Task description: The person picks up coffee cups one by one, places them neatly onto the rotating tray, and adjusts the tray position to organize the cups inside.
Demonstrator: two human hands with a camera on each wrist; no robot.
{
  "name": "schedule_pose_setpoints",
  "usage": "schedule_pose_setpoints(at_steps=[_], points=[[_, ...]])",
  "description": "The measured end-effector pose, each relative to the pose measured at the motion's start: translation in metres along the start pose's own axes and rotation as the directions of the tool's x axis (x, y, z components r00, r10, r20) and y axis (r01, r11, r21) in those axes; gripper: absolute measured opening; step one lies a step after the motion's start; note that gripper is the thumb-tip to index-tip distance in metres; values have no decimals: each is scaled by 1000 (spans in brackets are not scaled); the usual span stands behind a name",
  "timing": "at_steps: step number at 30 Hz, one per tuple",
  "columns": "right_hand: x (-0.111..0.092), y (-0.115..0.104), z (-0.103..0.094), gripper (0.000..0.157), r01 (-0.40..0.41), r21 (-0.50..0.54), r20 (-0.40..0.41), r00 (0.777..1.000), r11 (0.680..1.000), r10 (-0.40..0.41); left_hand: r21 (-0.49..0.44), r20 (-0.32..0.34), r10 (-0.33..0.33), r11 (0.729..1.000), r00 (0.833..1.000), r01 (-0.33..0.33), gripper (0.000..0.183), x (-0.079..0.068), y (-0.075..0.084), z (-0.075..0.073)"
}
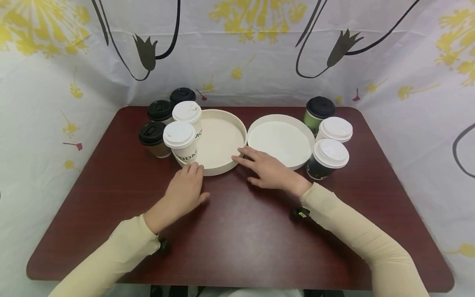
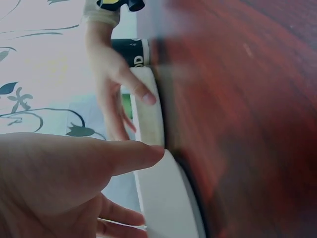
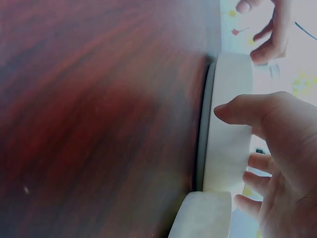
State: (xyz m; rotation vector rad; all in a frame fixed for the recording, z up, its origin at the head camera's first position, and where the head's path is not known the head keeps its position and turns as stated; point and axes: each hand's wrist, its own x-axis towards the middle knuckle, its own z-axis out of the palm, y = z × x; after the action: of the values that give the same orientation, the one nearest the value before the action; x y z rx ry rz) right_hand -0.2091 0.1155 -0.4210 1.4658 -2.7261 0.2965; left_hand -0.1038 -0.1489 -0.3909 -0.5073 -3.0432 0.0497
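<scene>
My left hand (image 1: 185, 187) is at the front left of the cream round tray (image 1: 219, 169), its relaxed fingers at the rim just in front of a white paper cup (image 1: 180, 142). Behind that cup is a second white-lidded cup (image 1: 187, 113); both appear to stand inside the tray's left side. My right hand (image 1: 269, 170) reaches over the same tray's right edge with fingers spread, close to where a whiter round tray (image 1: 278, 117) meets it. In the right wrist view, the right thumb (image 3: 233, 110) lies in front of the tray wall. Neither hand grips anything.
Black-lidded cups (image 1: 152, 134) stand left of the cream tray. Right of the whiter tray are a green cup (image 1: 312, 120) with a black lid, a white-lidded cup (image 1: 335, 128) and a dark cup (image 1: 320, 168) with a white lid. A patterned cloth (image 1: 237, 66) hangs behind the table.
</scene>
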Motion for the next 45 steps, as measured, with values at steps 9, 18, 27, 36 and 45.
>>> schedule_pose_setpoints(at_steps=[9, 18, 27, 36, 45], points=[[-2, -10, 3, 84, -2, -48, 32, 999, 999, 4, 12, 107, -4, 1000, 994, 2, 77, 2, 5, -10], [-1, -19, 3, 87, 9, -98, 32, 999, 995, -6, 70, 100, 29, 997, 995, -36, 72, 10, 21, -15], [1, -22, -2, 83, 17, -53, 47, 999, 998, -14, 45, 101, -3, 999, 995, -2, 60, 13, 12, -16], [0, -13, -7, 78, 3, -20, 56, 998, 1000, -2, -13, 124, -41, 999, 991, 42, 56, 10, -2, -17], [2, -9, -9, 76, 9, -2, 57, 998, 1000, -8, -58, 138, -71, 995, 988, 80, 54, 9, -18, -17]])
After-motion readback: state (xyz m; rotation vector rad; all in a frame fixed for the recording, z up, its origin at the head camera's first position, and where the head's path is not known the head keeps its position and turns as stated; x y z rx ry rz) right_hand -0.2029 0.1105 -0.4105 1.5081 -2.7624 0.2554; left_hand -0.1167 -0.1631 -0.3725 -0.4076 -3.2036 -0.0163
